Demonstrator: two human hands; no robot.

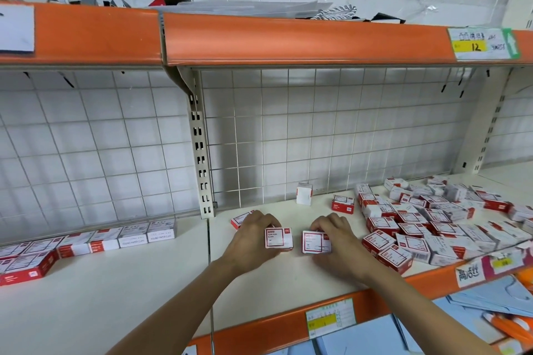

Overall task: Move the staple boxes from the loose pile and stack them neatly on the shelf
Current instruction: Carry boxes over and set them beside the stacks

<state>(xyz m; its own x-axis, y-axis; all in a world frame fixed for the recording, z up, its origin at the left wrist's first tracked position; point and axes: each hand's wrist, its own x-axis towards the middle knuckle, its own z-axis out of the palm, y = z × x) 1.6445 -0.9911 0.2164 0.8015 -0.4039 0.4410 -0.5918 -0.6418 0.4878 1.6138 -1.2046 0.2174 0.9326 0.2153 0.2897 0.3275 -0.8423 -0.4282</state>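
My left hand point(253, 239) grips a small red-and-white staple box point(278, 241) on the white shelf point(144, 297). Right beside it, my right hand point(337, 242) grips a second box point(315, 242); the two boxes sit a finger's width apart. Another box point(239, 219) lies partly hidden behind my left hand. A loose pile of several boxes point(432, 222) spreads over the shelf to the right. Two single boxes point(304, 193) point(342, 204) stand near the back grid.
A neat row of stacked boxes point(86, 242) lines the left shelf section. An orange upper shelf point(259, 37) overhangs. A slotted upright point(200, 153) divides the sections. The orange front edge point(274, 323) carries price labels; blue packets point(490, 297) lie below.
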